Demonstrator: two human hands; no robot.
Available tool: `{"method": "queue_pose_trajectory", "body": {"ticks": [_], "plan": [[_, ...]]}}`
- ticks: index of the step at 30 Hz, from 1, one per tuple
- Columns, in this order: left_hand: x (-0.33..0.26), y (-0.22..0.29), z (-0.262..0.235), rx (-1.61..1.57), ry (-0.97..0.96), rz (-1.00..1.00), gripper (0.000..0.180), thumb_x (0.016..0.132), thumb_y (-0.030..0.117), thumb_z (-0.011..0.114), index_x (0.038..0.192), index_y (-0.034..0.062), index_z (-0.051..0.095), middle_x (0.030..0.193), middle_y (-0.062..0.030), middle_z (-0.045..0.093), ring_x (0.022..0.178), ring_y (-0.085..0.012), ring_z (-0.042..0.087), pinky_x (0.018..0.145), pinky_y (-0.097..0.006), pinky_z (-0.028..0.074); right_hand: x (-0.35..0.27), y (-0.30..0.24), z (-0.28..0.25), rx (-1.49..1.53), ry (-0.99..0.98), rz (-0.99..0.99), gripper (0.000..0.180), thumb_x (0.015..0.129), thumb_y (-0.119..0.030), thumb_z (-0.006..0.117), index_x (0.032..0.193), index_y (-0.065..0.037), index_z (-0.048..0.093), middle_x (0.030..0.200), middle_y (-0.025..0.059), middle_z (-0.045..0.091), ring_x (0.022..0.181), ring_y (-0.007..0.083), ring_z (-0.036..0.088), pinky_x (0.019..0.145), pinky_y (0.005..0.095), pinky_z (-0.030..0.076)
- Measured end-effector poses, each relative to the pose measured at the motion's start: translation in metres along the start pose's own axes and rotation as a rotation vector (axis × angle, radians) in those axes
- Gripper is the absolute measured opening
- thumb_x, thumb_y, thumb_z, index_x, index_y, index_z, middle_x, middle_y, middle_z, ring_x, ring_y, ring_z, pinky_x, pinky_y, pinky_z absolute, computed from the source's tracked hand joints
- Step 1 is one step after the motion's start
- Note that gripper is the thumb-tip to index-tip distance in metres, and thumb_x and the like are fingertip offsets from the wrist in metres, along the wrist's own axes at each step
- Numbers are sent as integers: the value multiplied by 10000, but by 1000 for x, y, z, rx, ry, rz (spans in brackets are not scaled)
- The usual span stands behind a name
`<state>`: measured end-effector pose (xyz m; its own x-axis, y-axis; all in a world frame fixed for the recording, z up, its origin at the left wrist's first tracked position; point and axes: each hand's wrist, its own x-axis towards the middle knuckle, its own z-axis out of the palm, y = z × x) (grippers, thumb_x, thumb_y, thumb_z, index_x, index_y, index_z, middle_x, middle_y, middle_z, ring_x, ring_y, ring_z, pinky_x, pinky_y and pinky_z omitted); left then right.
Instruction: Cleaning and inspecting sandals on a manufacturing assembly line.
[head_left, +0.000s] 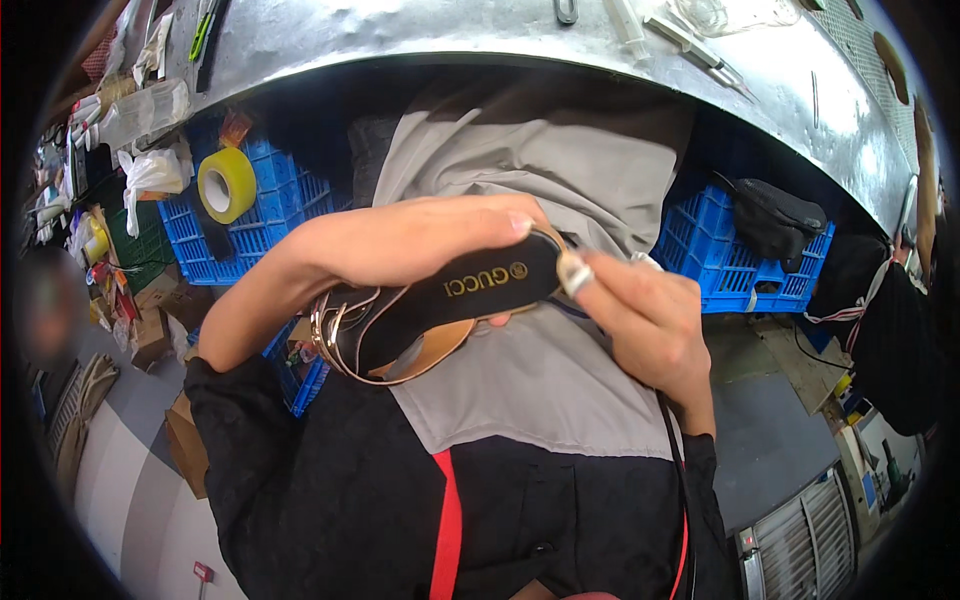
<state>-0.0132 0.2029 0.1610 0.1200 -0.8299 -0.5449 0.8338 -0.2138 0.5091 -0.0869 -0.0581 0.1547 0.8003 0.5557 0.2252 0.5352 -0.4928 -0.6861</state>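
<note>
A sandal (499, 281) with a black insole, gold lettering and shiny metallic straps lies slantwise over my lap. My left hand (420, 238) is closed round its far side, the thumb pressing near the heel end. At that heel rim is my right hand (645, 318), fingers pinched together and slightly blurred. Something whitish covers or sits at a fingertip of this hand; whether it is a wrap or a scrap of cloth I cannot tell. The straps, at the sandal's left end, hang below my left wrist.
A metal workbench (480, 25) runs across the far side, with a caliper-like tool (700, 55) and a green-handled cutter (203, 35) on it. Blue crates (285, 190) stand left and right beneath. A yellow tape roll (228, 186) rests against the left crate, a black pouch (775, 220) on the right.
</note>
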Motion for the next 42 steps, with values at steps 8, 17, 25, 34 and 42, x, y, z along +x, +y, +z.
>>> {"method": "queue_pose_trajectory", "body": {"ticks": [8,17,25,34,42], "plan": [[-4,-4,-2,9,33,-23,438,1125,390,350,1298,19,506,1038,-137,675,876,-169,686,769,-286,562,-10,5,-11,229,-182,-13,350,727,-26,708,1072,-66,748,1066,46,731,669,167,659,553,289,525],[-3,1,-1,-46,2,-65,439,1125,388,353,1284,9,511,974,-114,670,859,-160,676,801,-294,558,3,17,-12,297,66,27,281,677,-23,800,949,-59,742,770,48,660,557,201,612,467,301,428],[5,2,-3,9,-32,-145,431,1122,402,367,1258,20,513,1002,-112,675,868,-158,688,789,-291,576,19,38,-2,286,-47,-44,272,682,-47,752,947,-104,747,668,3,517,503,165,538,436,309,386],[11,7,-3,33,-54,-172,394,1131,358,350,1255,28,527,1033,-101,665,883,-153,688,817,-287,574,30,35,-8,272,-195,-125,224,673,-63,728,893,-104,714,627,4,450,490,167,515,437,326,387],[15,5,-3,66,24,-256,412,1114,371,298,1119,40,545,885,-81,695,794,-112,667,709,-252,546,12,18,6,345,-130,103,216,672,19,687,864,-80,680,623,21,562,502,181,558,458,322,412]]}}
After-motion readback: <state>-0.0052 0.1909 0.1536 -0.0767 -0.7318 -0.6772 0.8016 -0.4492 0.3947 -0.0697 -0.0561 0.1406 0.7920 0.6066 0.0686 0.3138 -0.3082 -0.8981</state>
